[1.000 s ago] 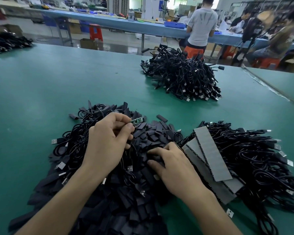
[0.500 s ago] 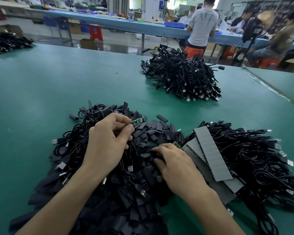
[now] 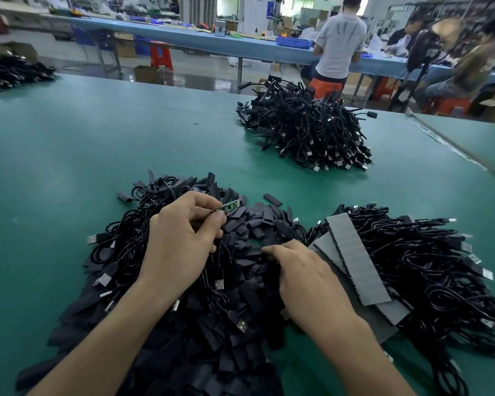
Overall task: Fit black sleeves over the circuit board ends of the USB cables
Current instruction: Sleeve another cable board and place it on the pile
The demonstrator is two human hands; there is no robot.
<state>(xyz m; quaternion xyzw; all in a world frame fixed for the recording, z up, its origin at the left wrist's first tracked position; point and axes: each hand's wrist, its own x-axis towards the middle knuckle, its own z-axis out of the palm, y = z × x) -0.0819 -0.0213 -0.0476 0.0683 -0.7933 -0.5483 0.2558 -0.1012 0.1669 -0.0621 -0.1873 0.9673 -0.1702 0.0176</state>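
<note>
My left hand [image 3: 180, 241] pinches a USB cable just behind its small green circuit board [image 3: 228, 206], which sticks out up and to the right above a heap of flat black sleeves [image 3: 249, 224]. My right hand [image 3: 303, 278] lies palm down on the same heap, its fingertips among the sleeves; whether they hold one is hidden. Black USB cables [image 3: 120, 247] with silver plugs are tangled under and left of my left hand.
A second tangle of cables [image 3: 429, 267] lies at the right with grey foam strips [image 3: 355, 255] on it. Another cable pile [image 3: 306, 132] sits further back on the green table [image 3: 69, 155]. People work at a blue bench beyond.
My right hand has slid a little forward and rightward across the sleeve heap. My left hand keeps the circuit board end raised in nearly the same place.
</note>
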